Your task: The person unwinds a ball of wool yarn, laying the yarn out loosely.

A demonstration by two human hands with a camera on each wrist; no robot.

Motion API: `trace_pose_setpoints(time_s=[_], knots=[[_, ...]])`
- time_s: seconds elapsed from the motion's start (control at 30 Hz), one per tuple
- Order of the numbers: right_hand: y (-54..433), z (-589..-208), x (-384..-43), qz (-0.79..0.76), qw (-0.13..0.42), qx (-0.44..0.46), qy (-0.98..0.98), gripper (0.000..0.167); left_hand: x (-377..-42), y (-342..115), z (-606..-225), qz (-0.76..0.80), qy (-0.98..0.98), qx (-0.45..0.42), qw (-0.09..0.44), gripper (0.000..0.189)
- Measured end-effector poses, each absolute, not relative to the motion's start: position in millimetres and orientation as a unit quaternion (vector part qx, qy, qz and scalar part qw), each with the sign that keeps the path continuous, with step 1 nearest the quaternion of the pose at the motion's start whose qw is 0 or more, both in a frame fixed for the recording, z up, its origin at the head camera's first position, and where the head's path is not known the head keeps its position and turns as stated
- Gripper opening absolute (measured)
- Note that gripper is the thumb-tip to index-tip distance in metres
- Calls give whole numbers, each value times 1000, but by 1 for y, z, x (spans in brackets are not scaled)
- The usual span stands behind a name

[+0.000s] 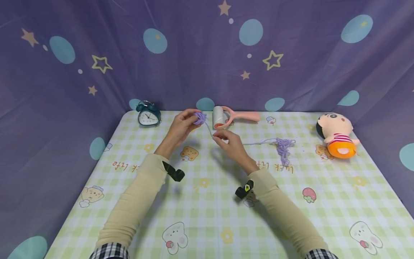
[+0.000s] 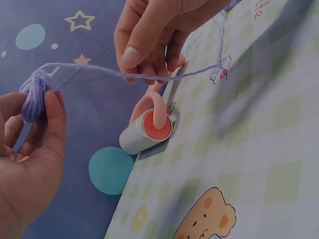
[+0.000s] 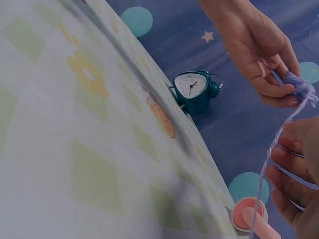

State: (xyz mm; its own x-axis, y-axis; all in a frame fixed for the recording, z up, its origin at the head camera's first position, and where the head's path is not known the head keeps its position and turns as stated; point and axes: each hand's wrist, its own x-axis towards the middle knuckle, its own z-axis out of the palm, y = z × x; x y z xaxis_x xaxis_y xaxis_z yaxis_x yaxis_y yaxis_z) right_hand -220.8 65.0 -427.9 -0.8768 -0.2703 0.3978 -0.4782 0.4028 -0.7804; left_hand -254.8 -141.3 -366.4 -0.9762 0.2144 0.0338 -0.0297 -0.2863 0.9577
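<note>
You are holding a small purple yarn bundle (image 1: 199, 118) in your left hand (image 1: 182, 126), thumb and fingers pinching it above the far side of the table (image 1: 207, 212), left of centre. Your right hand (image 1: 231, 144) is pinching the yarn strand (image 1: 209, 129) between thumb and fingertips, just right of the bundle and a little nearer to you. From there the strand is running on to the right, where it is joining a loose yarn heap (image 1: 284, 149) lying on the checked cloth.

Just beyond your right hand, a lint roller (image 1: 240, 115) is lying near the far edge, its white roll facing left and its pink handle pointing right. At the far left, a dark teal alarm clock (image 1: 148, 117) is standing upright. At the far right, a soft doll (image 1: 339, 135) in a striped top and orange bottoms is lying well apart from the heap. Behind everything, a purple curtain (image 1: 207, 75) is hanging, showing stars and blue ovals.
</note>
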Motion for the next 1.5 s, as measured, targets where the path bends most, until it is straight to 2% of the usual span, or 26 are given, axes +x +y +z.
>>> trace_pose_setpoints(time_s=[0.53, 0.67, 0.97, 1.23, 1.5], knots=[[66, -429, -213, 475, 57, 231, -847, 15, -254, -145, -365, 807, 584, 61, 67, 19], [75, -432, -215, 470, 61, 216, -854, 15, -254, -148, -364, 828, 553, 47, 82, 19], [100, -431, -223, 489, 138, 151, -848, 15, -253, -157, -363, 853, 500, 58, 139, 15], [123, -420, -228, 527, 212, 85, -818, 20, -252, -159, -364, 841, 506, 65, 182, 20], [138, -409, -230, 553, 261, 66, -788, 19, -255, -157, -368, 799, 576, 79, 154, 29]])
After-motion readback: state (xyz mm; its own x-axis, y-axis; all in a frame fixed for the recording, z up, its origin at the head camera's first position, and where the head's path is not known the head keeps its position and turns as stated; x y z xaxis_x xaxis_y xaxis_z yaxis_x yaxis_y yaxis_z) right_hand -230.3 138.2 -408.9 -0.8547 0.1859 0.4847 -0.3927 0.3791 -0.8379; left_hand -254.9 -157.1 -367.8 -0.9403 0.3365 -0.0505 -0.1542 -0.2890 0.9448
